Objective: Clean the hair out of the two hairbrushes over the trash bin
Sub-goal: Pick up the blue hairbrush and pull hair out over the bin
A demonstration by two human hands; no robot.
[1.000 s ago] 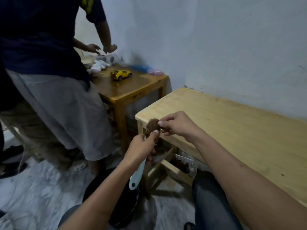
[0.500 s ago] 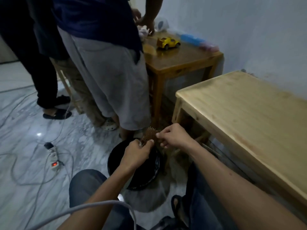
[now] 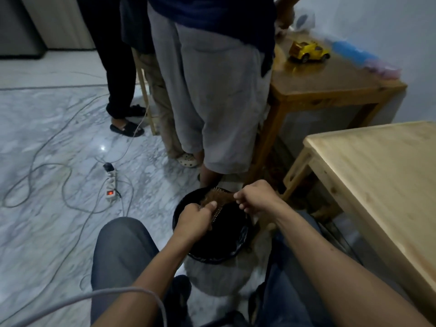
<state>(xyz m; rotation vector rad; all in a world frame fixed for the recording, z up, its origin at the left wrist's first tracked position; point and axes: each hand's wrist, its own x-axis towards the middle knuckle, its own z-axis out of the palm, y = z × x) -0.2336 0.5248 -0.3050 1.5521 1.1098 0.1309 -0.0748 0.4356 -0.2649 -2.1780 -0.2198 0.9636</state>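
Brown-matted hairbrush (image 3: 215,199) — left hand (image 3: 193,220) grips it, right hand (image 3: 257,200) pinches its hair.

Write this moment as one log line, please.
left hand: holds brush | right hand: pinches hair on brush | place: over bin | second brush: not seen

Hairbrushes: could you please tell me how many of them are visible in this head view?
1. The hairbrush is held over the trash bin: the left hand grips it and the right hand pinches its brown hair. A second brush may lie out of view.
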